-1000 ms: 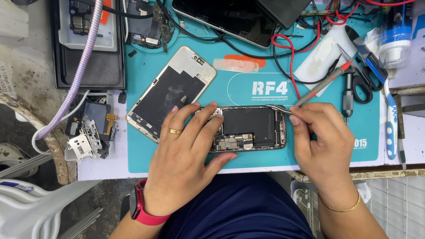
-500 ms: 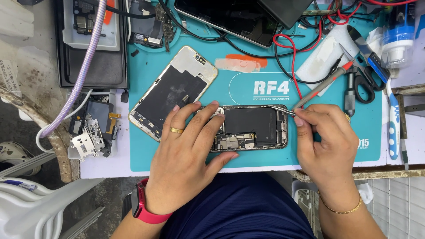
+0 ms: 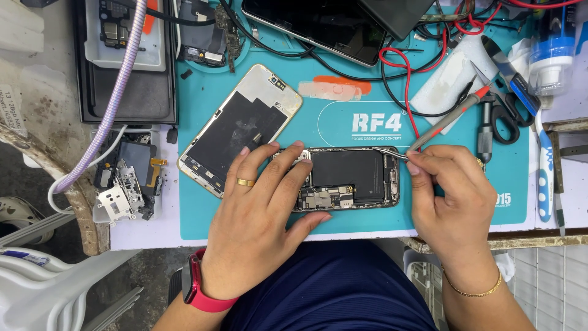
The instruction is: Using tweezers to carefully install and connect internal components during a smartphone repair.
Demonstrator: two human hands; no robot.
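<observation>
Steadied opened phone (image 3: 349, 178) under spread left hand (image 3: 260, 214); right hand (image 3: 450, 196) pinched tweezers (image 3: 392, 153), mid-component work; fine placement needed next.

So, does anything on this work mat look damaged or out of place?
Nothing looks damaged. The opened phone lies flat under the left hand, and the right hand holds tweezers at its corner. Its removed screen lies askew beside it, and red wires tangle above.
</observation>
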